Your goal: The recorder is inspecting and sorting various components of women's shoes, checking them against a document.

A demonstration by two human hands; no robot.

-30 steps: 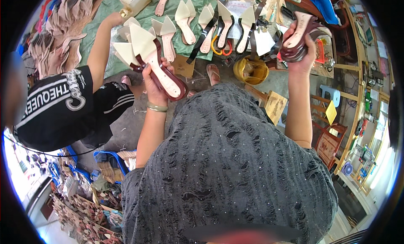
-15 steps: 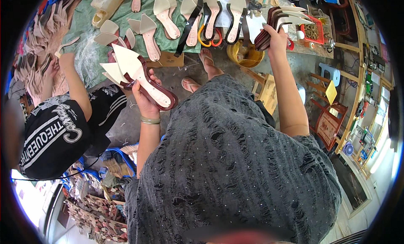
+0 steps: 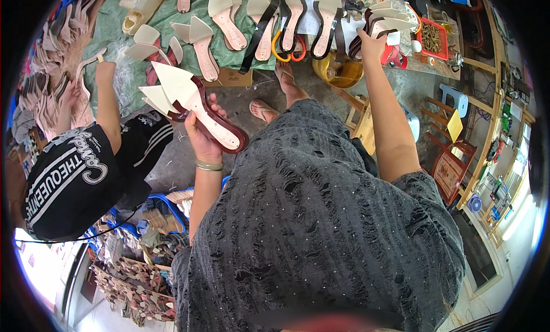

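Observation:
My left hand (image 3: 203, 138) is closed around a few shoe insoles (image 3: 213, 123) in a bundle, with pointed cream toe pieces and dark red edging. The toes point up and to the left, over the near edge of the table. Farther right, my right hand (image 3: 372, 47) grips a stack of similar dark red insoles with cream toes (image 3: 391, 18) at the table's right part. Its fingertips are partly hidden by the stack. Between my hands, along the table's near side, lie black-edged insoles (image 3: 323, 28) and plain pinkish insoles (image 3: 228, 31).
Green cloth (image 3: 123, 65) covers part of the table. A red basket of small brown pieces (image 3: 432, 38) stands at the right. Below the edge are a yellow bucket (image 3: 338, 71) and a wooden stool (image 3: 364, 126). At the left, a co-worker in black (image 3: 80, 180) handles a sole.
My right hand and its stack have moved slightly away from me, and more of a red item shows beside it. My left hand has shifted a little to the right and nearer, still holding its insoles.

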